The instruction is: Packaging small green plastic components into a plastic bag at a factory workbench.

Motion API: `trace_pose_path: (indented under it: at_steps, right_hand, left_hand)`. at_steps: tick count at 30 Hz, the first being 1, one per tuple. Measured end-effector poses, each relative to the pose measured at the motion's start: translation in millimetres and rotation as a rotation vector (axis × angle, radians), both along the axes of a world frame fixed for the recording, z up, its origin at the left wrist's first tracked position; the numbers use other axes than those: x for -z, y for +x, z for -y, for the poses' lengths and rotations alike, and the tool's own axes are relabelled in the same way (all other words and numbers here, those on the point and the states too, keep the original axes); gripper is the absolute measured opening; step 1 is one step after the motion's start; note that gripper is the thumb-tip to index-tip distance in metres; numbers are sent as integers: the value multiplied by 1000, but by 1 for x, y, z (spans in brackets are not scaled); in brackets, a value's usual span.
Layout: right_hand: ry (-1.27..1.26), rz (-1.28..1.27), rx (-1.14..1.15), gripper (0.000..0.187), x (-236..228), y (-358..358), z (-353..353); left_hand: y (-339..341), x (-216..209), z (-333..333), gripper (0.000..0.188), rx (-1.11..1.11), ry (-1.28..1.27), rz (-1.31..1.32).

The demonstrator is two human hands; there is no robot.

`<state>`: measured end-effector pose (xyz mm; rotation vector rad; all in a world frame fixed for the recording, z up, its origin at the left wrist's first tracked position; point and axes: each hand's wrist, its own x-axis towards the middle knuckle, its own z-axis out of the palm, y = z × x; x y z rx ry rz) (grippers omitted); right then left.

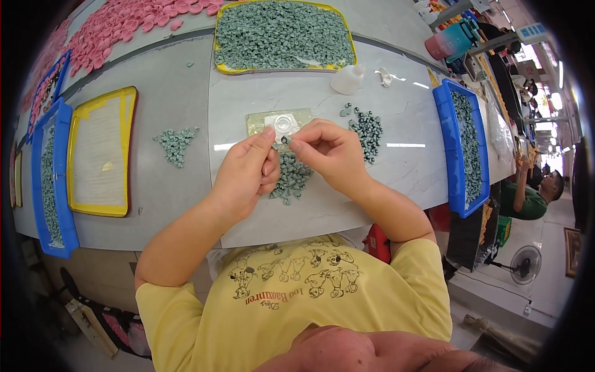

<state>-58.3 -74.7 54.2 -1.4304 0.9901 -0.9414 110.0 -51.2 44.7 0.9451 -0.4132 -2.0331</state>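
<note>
My left hand (249, 168) is closed, thumb pressed against the curled fingers; whatever it holds is too small to make out. Opposite it, the thumb and forefinger of my right hand (331, 152) pinch at a small dark round piece (284, 140) between the two hands. Just beyond the fingertips, a small clear round dish (284, 123) rests on a greenish flat pad (256, 121). Below my hands lies a heap of small grey-green pieces (290, 181), partly covered by my right hand. Shinier dark green pieces (365, 133) are piled to the right of that hand.
A yellow-rimmed tray (217, 62) of green pieces stands at the back. Blue bins (455, 149) (65, 204) flank the table. Also there: a lined yellow tray (132, 142), a loose green pile (176, 146), a white bottle (347, 80), pink pieces (118, 31) and a seated person (530, 197).
</note>
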Motion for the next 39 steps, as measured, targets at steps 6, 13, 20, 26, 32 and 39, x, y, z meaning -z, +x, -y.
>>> trace_pose_path:
  at_steps: [6, 13, 20, 26, 32, 39]
  right_hand:
    - [525, 248, -19, 9, -3, -3, 4]
    - [-123, -53, 10, 11, 3, 3, -1]
    - [-1047, -319, -21, 30, 9, 4, 4]
    - [-1165, -387, -95, 33, 10, 2, 6]
    - [-1262, -425, -88, 35, 10, 6, 5]
    - [-1292, -410, -83, 33, 7, 13, 0]
  left_hand:
    - [-1, -1, -1, 32, 0, -15, 15]
    - [1, -2, 0, 37, -4, 19, 25]
    - [-1, -6, 0, 44, 22, 80, 31]
    - [0, -5, -1, 44, 46, 90, 17]
    - [1, -7, -4, 44, 18, 115, -2]
    - [-2, -3, -12, 40, -81, -15, 43]
